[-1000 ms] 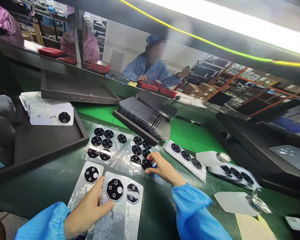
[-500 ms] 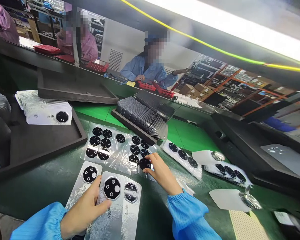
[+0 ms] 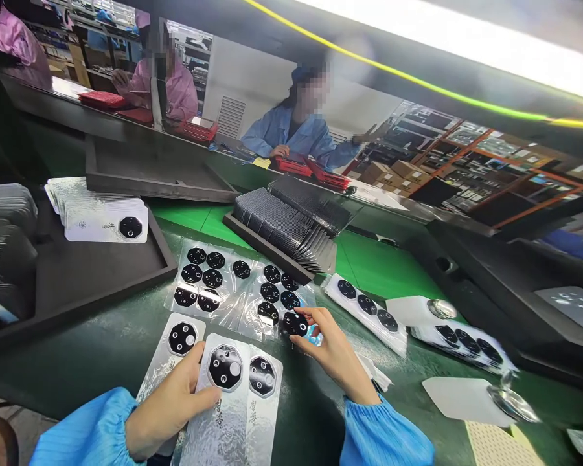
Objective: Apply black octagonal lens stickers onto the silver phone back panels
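My left hand (image 3: 168,409) grips a silver phone back cover (image 3: 221,424) fitted with a black octagonal camera plate. One similar cover (image 3: 182,338) lies to its left and another (image 3: 262,404) to its right, partly behind it. Between thumb and fingers, my right hand (image 3: 339,355) pinches a loose black octagonal camera plate (image 3: 294,323) at the near edge of a clear plastic sheet (image 3: 252,333). Rows of more such plates stay on that sheet and on a second clear sheet (image 3: 228,304) to the left.
A dark tray (image 3: 97,294) at left holds stacked covers (image 3: 107,217). Behind the sheets, a rack (image 3: 276,223) carries dark panels. Bagged plates (image 3: 366,304), white scrapers with round metal ends (image 3: 459,396) and a perforated yellow pad (image 3: 498,446) lie at right. Co-workers sit across the bench.
My right hand has drawn the camera plate slightly toward me and tilted it away from its row. My left hand keeps its hold on the cover. The view has shifted a little.
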Demonstrator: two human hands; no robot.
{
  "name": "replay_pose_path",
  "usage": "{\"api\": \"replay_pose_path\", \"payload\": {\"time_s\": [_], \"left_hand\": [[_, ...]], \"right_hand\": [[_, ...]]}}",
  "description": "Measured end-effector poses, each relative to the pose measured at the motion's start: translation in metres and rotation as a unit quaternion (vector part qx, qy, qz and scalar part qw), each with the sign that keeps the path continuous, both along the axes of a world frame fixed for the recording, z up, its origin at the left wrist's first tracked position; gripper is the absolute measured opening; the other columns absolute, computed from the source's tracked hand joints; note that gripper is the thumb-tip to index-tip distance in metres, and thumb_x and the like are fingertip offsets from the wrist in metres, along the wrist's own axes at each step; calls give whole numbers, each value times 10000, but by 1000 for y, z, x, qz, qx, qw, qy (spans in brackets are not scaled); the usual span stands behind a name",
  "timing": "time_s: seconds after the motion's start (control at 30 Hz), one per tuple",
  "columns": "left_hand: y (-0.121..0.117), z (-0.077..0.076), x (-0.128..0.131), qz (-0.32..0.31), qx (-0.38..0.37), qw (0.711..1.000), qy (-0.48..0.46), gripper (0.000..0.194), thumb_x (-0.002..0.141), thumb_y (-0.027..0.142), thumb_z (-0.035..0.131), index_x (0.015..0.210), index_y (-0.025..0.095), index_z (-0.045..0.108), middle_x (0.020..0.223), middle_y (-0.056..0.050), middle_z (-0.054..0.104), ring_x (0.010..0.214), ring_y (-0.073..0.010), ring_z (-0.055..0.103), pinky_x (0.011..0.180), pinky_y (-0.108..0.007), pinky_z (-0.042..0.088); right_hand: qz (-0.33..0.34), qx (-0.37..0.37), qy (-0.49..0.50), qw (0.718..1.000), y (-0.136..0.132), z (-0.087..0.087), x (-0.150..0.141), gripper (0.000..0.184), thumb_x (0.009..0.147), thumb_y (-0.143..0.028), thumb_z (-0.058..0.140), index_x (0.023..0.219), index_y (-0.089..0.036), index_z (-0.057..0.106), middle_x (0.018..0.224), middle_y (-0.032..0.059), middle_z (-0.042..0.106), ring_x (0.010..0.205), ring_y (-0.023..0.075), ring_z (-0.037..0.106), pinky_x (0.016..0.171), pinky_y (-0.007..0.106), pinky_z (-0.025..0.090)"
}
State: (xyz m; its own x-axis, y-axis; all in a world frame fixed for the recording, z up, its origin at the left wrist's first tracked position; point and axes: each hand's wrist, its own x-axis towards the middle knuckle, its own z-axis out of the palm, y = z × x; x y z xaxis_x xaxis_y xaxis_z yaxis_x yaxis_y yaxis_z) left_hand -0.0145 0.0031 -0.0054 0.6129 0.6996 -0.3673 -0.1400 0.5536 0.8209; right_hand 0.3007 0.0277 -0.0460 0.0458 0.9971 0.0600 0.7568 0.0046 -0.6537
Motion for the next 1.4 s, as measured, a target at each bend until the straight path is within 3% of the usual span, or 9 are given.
{"api": "replay_pose_path", "payload": {"time_s": [0.2,0.5,0.67,0.9,1.4], "left_hand": [[5,-4,0,7,-15,999,-28,602,862,189,640,1419,234,414,1472,-89,510,1380,-292,438,1121,-452,368],[8,-6,-2,5,-39,999,-35,592,850,163,627,1405,234,433,1402,-74,585,1325,-283,506,1062,-431,430],[9,-4,-1,5,-51,998,-33,591,847,190,643,1401,216,437,1329,-88,639,1273,-292,554,1033,-422,446],[11,-4,-1,0,-40,999,-32,591,845,187,635,1398,198,429,1283,-84,665,1276,-291,546,1027,-412,437],[11,-4,0,6,-35,999,-25,595,837,145,624,1394,193,420,1302,-85,652,1265,-280,554,1016,-405,438]], "right_hand": [[-61,3,77,995,-11,-10,2,470,779,-488,696,1175,-247,620,958,31,556,732,171,522,753,359,504],[-108,-10,184,977,-18,-24,-5,511,736,-525,736,1132,-214,647,935,34,550,736,168,498,720,337,467],[-120,-17,192,974,-18,-20,-8,531,711,-540,736,1120,-212,654,896,20,517,715,165,470,693,328,438],[-125,-10,189,974,-17,-22,-6,524,721,-557,717,1107,-208,653,948,43,552,835,203,507,725,328,428],[-128,-3,194,973,-18,-31,-2,520,719,-545,737,1119,-222,665,930,14,530,779,171,473,722,315,404]]}}
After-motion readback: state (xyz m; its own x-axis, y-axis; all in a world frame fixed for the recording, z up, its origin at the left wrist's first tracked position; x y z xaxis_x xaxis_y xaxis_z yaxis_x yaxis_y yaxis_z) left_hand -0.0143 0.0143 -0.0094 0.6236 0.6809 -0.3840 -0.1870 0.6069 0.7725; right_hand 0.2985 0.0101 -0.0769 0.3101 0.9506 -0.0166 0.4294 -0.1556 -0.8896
